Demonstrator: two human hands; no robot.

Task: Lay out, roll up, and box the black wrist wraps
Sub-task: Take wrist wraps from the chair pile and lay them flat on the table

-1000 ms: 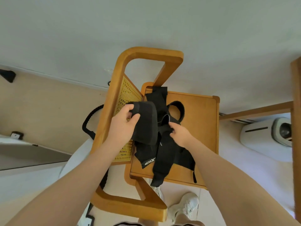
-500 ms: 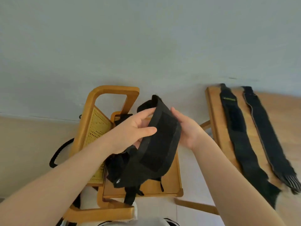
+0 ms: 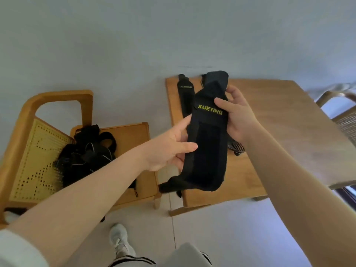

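Note:
A folded black wrist wrap (image 3: 207, 143) with yellow XUEYING lettering hangs in the air over the left end of the wooden table (image 3: 285, 120). My left hand (image 3: 169, 145) holds its lower left edge between thumb and fingers. My right hand (image 3: 238, 114) grips its upper right edge, thumb on the front. One wrap (image 3: 185, 97) lies flat on the table behind it, and the fringed end of another wrap (image 3: 236, 147) shows under my right hand. A tangled pile of black wraps (image 3: 88, 153) sits on the chair seat. No box is in view.
A wooden chair (image 3: 57, 97) with a cane back stands at the left beside the table. A second chair (image 3: 344, 116) shows at the right edge. My white shoe (image 3: 120, 241) is on the pale floor below.
Both hands have carried the wrap from above the chair rightward to the table's left end. The view has swung right, and the lettered face of the wrap shows.

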